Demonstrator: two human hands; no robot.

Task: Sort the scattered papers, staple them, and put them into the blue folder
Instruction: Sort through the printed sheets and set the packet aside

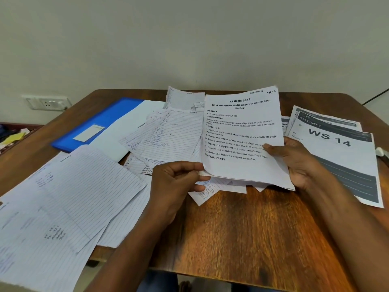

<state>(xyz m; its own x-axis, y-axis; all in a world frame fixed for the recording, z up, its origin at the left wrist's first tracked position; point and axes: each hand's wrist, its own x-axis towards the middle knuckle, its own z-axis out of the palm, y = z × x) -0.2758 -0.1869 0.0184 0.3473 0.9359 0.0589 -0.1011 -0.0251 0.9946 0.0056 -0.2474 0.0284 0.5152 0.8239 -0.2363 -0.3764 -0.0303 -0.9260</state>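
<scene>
Head cam pretty much sums up where I'm at: barely started lol. I've got a small stack of sheets point(242, 144) lifted off the wooden table point(242, 228), with the printed task sheet on top. My right hand point(294, 161) has the right edge, thumb over the front and fingers curled behind. My left hand point(174, 182) is pinching the bottom left corner, where a couple of loose pages point(210, 188) poke out crooked underneath. So the bundle isn't squared up at all yet.

Everything else is scattered around. Big lined sheets point(63, 197) are fanned out on my left and hang over the table edge. More handwritten lined pages point(168, 135) sit in the middle. The dark printed "WS 14" pages point(336, 148) are piled off to the right, just beside my right hand.

The blue folder point(99, 121) is at the far left of the table, closed as far as I can tell, with one white sheet overlapping its right edge. Nothing looks like it's in there.

Stapler? Can't see one anywhere. There's a little white thing at the right edge, too cut off to tell.

By my count, sorting is maybe a quarter done, while stapling and filing aren't touched.
</scene>
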